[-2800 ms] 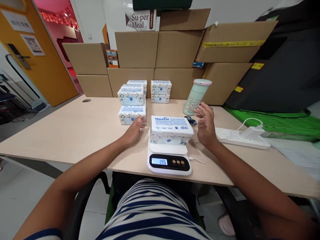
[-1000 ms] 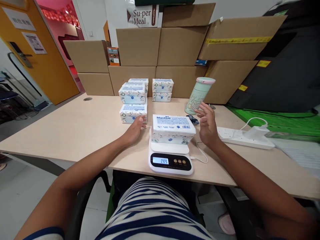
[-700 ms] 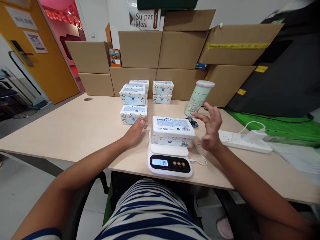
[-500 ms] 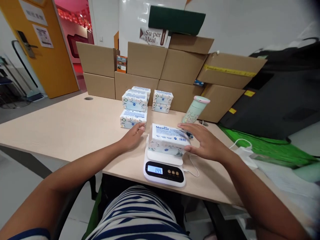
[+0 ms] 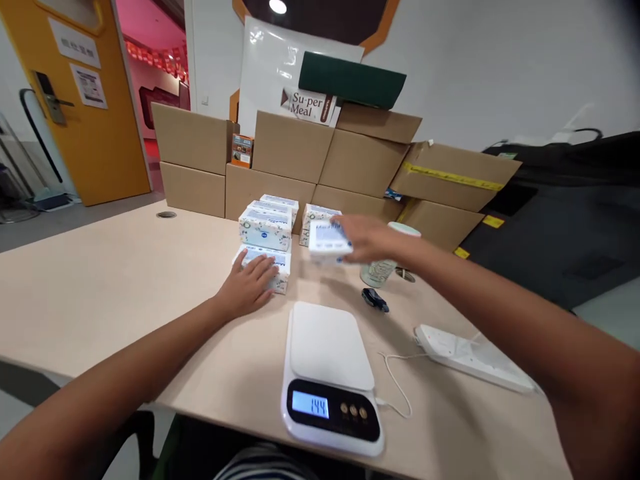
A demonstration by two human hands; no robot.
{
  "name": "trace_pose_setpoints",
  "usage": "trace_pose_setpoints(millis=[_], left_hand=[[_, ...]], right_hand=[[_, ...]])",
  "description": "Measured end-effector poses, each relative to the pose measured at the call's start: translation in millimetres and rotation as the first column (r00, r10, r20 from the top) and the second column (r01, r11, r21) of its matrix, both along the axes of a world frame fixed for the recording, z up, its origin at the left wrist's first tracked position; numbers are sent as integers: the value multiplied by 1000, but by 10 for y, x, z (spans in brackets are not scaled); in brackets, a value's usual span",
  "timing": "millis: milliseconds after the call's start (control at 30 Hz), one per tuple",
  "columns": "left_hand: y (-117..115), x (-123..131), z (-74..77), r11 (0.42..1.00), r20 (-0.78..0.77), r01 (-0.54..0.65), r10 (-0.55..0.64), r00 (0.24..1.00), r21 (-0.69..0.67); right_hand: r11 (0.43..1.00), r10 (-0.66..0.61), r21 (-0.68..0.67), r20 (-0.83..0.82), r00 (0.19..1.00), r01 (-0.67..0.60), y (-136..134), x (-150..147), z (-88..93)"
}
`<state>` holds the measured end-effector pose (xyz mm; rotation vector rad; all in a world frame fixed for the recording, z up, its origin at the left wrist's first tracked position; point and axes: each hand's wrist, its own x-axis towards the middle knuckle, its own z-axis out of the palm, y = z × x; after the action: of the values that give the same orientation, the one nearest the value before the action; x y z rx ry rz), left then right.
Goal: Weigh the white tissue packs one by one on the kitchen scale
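With the arm stretched forward, the right hand [image 5: 365, 239] grips a tissue pack [image 5: 329, 239] beyond the scale [image 5: 330, 347], while the left hand [image 5: 246, 287] lies palm-down, fingers spread apart, over the frontmost pack [image 5: 281, 275].

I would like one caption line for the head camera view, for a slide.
Beyond the white scale, the right hand holds one printed pack; the left hand touches another pack.
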<state>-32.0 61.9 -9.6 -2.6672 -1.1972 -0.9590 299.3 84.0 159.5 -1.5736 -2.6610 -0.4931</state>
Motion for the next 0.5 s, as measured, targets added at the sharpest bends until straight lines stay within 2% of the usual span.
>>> trace_pose_setpoints(millis=[33,100,200,267,367,433,500], left_hand=[[63,1,4,999,-23,42,-42,999,-4],[168,-14,20,999,-33,53,-53,998,-14],[244,-76,26,1000,-12,-6,5,1000,-19],[250,-123,18,999,25,-42,43,999,-27],[236,-169,31,992,69,-106,110,992,-64],[220,-179,80,983,38,-145,150,988,-112],[188,-170,160,968,-38,-193,190,981,-158]], right_hand=[[996,-21,89,14,1000,20,247,41,130],[980,-64,188,-7,998,64,738,130,361],[973,-87,206,-96,992,106,1338,256,576],[976,-74,188,-186,980,109,1593,339,601],[991,-24,116,-333,943,66,1739,506,413],[999,-32,-8,-363,931,31,1677,634,130],[983,-94,-179,-323,942,36,1518,721,-252]])
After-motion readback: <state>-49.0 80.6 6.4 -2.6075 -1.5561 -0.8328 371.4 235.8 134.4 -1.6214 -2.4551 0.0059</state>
